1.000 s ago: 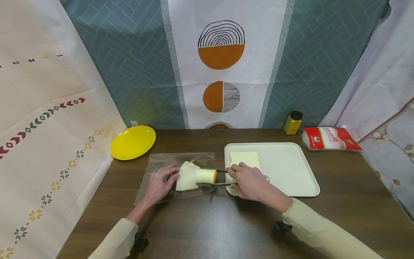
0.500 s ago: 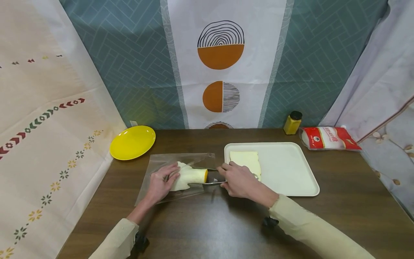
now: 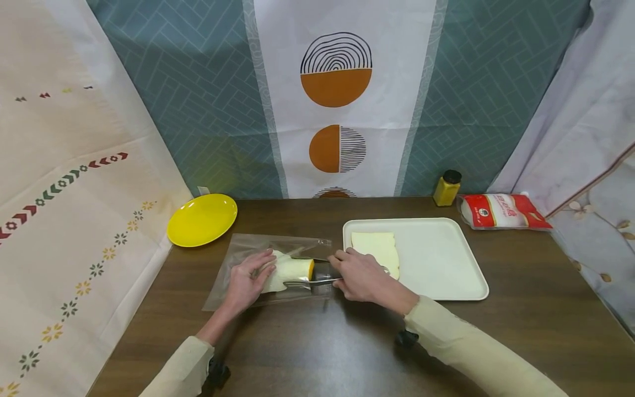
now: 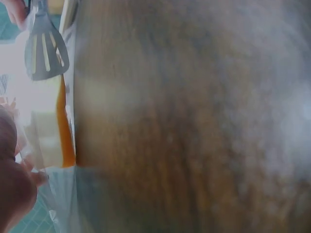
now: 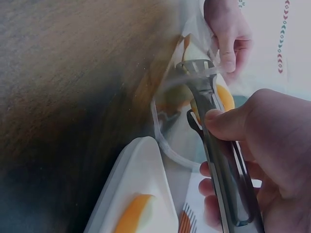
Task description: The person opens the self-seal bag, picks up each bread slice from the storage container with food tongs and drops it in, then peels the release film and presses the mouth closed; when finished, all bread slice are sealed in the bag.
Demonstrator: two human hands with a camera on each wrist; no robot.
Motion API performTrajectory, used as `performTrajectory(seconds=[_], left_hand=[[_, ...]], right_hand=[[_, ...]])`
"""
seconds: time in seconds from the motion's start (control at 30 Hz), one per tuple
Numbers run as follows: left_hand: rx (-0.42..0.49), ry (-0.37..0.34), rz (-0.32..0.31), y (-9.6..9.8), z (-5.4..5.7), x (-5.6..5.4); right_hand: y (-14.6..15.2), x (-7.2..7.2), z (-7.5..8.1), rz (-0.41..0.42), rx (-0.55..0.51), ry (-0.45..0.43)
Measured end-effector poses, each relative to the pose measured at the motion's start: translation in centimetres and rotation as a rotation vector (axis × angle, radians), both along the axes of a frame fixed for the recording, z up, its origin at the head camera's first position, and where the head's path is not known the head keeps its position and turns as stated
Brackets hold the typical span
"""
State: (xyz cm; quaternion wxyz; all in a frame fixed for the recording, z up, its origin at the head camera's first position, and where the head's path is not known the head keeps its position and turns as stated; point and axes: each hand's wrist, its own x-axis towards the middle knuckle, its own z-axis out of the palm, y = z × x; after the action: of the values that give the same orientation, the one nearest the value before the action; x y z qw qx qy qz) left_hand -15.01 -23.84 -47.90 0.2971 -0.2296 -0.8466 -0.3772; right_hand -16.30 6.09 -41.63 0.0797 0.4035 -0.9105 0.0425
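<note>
My right hand (image 3: 366, 275) grips metal tongs (image 5: 224, 167), thumb along one arm and fingers curled round the other. Between their slotted ends is a pale bread slice (image 3: 296, 270), squeezed into a rounded shape, with an orange-brown crust edge. The slice is inside the mouth of a clear plastic bag (image 3: 229, 275) on the table. My left hand (image 3: 249, 280) pinches the bag's film between thumb and fingers, beside the slice's far-left part, which it partly covers. The slotted tong end also shows in the left wrist view, lying against the slice.
A white tray (image 3: 441, 264) lies to the right, bearing another bread slice (image 3: 377, 248) partly behind my right hand. A yellow plate (image 3: 202, 220) sits at the back left. A yellow jar with a black lid (image 3: 447, 188) and a red-and-white packet (image 3: 506, 212) stand at the back right.
My right hand has moved left with the tongs, carrying the bread slice farther into the plastic bag. My left hand stays nearly in place.
</note>
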Motion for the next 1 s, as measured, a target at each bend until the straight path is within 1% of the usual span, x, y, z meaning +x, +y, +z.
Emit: performTrajectory(seconds=[0.23,0.47,0.53,0.83,0.93,1.0], left_hand=[[0.055,-0.013,0.005,0.2,-0.1,0.0],[0.068,0.031,0.04,0.5,-0.2,-0.1],[0.075,0.03,0.042,0.6,-0.2,-0.1],[0.103,-0.023,0.058,0.9,0.2,0.0],[0.126,-0.053,0.041,1.0,0.4,0.1],[0.136,-0.053,0.027,1.2,0.4,0.1]], right_hand=[[-0.4,-0.4,-0.4,0.003,-0.012,-0.009],[-0.6,-0.7,-0.5,-0.002,-0.026,-0.031],[-0.6,-0.8,-0.5,-0.005,-0.025,-0.04],[-0.7,-1.0,-0.4,0.014,-0.018,-0.013],[-0.7,-1.0,-0.4,0.015,-0.02,-0.012],[-0.7,-1.1,-0.3,0.019,-0.015,-0.008]])
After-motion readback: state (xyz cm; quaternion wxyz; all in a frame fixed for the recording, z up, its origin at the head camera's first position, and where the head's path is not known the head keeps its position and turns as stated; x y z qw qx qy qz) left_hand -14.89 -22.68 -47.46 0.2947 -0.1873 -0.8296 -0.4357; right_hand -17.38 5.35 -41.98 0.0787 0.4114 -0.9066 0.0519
